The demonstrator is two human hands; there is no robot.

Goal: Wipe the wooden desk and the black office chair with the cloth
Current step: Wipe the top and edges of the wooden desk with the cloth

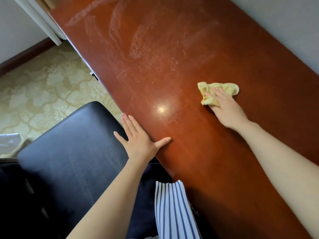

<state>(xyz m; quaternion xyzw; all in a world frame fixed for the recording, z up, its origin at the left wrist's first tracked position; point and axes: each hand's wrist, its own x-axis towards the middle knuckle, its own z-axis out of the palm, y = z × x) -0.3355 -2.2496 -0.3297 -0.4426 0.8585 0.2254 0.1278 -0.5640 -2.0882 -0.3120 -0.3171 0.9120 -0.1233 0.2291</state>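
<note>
On our right: our right hand (227, 109) lies palm-down, fingers nearly straight, pressing the crumpled pale-yellow cloth (222, 87) onto the glossy reddish-brown wooden desk (172, 69).
Our left hand (138, 138): flat, spread, holding nothing, braced across the desk edge and the black padded office chair (69, 152).
Stroke advice: we'd use even pressure and overlapping passes toward the whitish streaks (138, 42) at the far end.

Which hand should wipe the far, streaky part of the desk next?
Right. The right hand presses the cloth on the desk, with the streaks ahead of it. The left hand lies flat on the desk's near edge, by the chair, and holds nothing.
</note>
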